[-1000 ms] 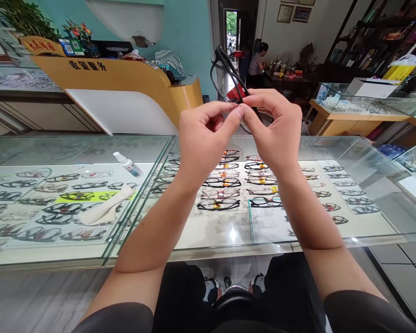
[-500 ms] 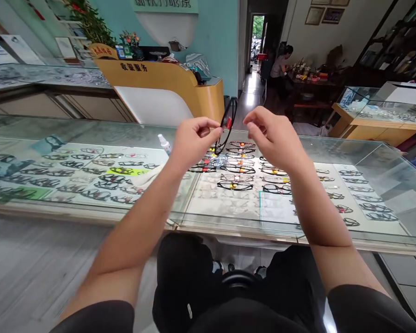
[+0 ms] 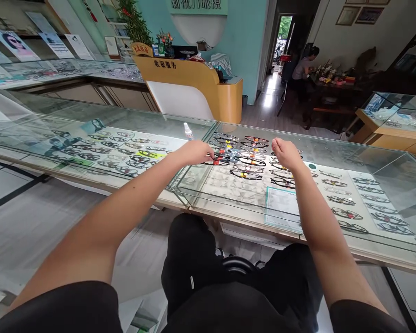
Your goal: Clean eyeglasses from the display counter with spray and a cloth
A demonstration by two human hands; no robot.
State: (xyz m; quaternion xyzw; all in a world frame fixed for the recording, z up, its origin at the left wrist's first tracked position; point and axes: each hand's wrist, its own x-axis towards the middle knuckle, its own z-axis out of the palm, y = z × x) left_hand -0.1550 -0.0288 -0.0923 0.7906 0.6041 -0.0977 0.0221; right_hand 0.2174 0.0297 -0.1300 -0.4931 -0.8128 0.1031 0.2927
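Observation:
My left hand (image 3: 196, 151) reaches down onto the glass counter. Its fingertips are closed on a pair of black-framed eyeglasses (image 3: 219, 160) with a red tag, low over the left end of the glasses rows. My right hand (image 3: 287, 152) hovers over the right-hand row, fingers curled and pressed together; whether anything is in them is hidden. Between the hands lie more eyeglasses, among them a dark pair (image 3: 246, 175) with a yellow tag and a pair with a red tag (image 3: 256, 139). Below my right forearm is another dark-framed pair (image 3: 283, 182).
A white spray bottle (image 3: 188, 132) stands behind my left hand. A teal-edged sheet (image 3: 282, 208) lies near the front edge. The glass display counter (image 3: 225, 203) extends both ways, with glasses inside. Beyond are a yellow cash desk (image 3: 230, 99) and a seated person (image 3: 303, 69).
My left hand has come down from mid-air to the counter with the black eyeglasses. My right hand has lowered and moved rightward, its fingers closing. The view has turned left.

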